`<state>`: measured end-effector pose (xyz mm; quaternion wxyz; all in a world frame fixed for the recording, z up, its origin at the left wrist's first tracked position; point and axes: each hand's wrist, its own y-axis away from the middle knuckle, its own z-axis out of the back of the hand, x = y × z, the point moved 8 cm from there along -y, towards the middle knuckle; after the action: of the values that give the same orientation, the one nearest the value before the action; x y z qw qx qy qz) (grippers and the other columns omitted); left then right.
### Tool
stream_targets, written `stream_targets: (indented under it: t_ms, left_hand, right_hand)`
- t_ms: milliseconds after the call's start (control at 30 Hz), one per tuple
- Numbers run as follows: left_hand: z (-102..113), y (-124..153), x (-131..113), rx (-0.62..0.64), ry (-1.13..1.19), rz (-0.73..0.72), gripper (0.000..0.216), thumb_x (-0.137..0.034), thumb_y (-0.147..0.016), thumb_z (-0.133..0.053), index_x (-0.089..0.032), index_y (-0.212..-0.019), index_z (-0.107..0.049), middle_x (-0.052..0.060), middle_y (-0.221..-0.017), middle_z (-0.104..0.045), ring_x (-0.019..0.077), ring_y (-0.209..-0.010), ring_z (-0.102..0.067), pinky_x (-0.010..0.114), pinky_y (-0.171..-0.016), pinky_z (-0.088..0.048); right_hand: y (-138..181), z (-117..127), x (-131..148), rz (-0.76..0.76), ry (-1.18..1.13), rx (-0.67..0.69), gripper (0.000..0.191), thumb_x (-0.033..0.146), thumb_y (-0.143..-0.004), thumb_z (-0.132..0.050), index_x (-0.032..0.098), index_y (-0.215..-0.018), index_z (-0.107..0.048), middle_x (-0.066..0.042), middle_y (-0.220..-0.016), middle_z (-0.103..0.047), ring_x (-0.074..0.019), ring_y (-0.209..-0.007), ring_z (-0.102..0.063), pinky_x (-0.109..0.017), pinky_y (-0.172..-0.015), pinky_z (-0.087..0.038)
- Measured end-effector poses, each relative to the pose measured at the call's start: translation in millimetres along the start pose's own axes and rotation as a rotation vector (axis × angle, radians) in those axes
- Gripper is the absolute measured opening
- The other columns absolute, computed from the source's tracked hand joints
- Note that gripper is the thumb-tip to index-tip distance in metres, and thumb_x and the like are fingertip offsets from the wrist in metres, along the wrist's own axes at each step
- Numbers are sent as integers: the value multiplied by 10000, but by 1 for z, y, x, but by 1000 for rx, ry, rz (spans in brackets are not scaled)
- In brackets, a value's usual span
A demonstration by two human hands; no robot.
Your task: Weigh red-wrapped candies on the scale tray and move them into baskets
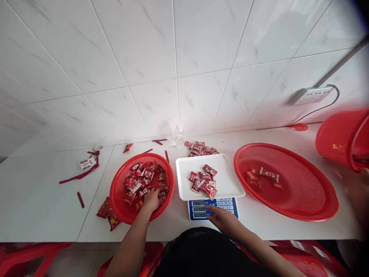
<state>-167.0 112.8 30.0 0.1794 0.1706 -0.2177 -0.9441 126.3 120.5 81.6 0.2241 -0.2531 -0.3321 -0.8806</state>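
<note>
My left hand reaches into a round red plastic basket holding many small red-and-white candy packets. Its fingertips are down among the packets, so whether they grip one is hidden. My right hand hovers at the blue keypad and displays of a scale, index finger stretched out and nothing held. On the scale's white tray lies a small pile of packets.
A larger red oval basket with a few packets stands to the right. Another person's blurred hand is near a tilted red basket. More packets lie behind the tray. Red strips and larger packets lie left. A power strip is on the wall.
</note>
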Motion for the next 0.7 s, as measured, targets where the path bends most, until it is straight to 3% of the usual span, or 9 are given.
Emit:
stream_targets:
  t_ms: [133,267,367,467,567,633,700]
  left_hand:
    - [3,-8,3,-19,-4,7,388,-344,-721,-669,-191,-1071,-603,127,-1212,-569,307,-1146,-493,354,-909,-366]
    - [4,-16,13,-28,71,7,103,-210,-764,-621,-196,-866,-621,49,-920,-678,203,-879,-619,260,-746,-423]
    - [10,-21,18,-45,131,6,57,-228,-798,-591,-200,-841,-613,17,-825,-685,170,-770,-631,233,-673,-438]
    - [29,-30,22,-127,156,19,209,-287,-863,-501,-201,-1037,-580,57,-1033,-664,192,-945,-616,256,-777,-450]
    - [50,-47,30,-218,143,85,464,-314,-882,-458,-198,-1324,-372,115,-1415,-397,241,-1297,-371,319,-982,-359]
    - [56,-61,39,-219,130,169,600,-338,-870,-467,-176,-1402,-241,147,-1506,-214,286,-1383,-197,382,-1040,-302]
    - [53,-73,48,-178,120,245,685,-379,-846,-490,-147,-1420,-197,187,-1513,-164,339,-1389,-150,445,-1048,-282]
  right_hand:
    - [-2,-4,1,13,8,13,452,364,-858,-382,261,-1271,-535,-74,-1198,-629,-250,-1025,-606,-364,-865,-451]
    - [0,-4,-1,8,18,21,473,376,-858,-364,240,-1281,-529,-84,-1176,-640,-254,-1012,-612,-377,-865,-459]
    - [1,-3,-1,2,16,30,474,372,-857,-361,240,-1280,-530,-88,-1167,-644,-253,-993,-620,-380,-859,-464]
    - [0,-4,-2,-2,2,42,456,369,-855,-375,260,-1266,-541,-76,-1151,-652,-243,-979,-624,-365,-849,-470]
    - [-3,-6,-4,16,-5,25,450,370,-855,-379,265,-1260,-544,-70,-1133,-656,-236,-969,-626,-355,-843,-472]
    - [-6,-6,-6,30,-13,2,439,375,-851,-389,289,-1252,-548,-57,-1120,-660,-234,-960,-630,-346,-828,-477]
    - [-7,-6,-10,38,-17,-16,433,384,-850,-392,308,-1246,-549,-48,-1097,-669,-233,-947,-635,-342,-810,-484]
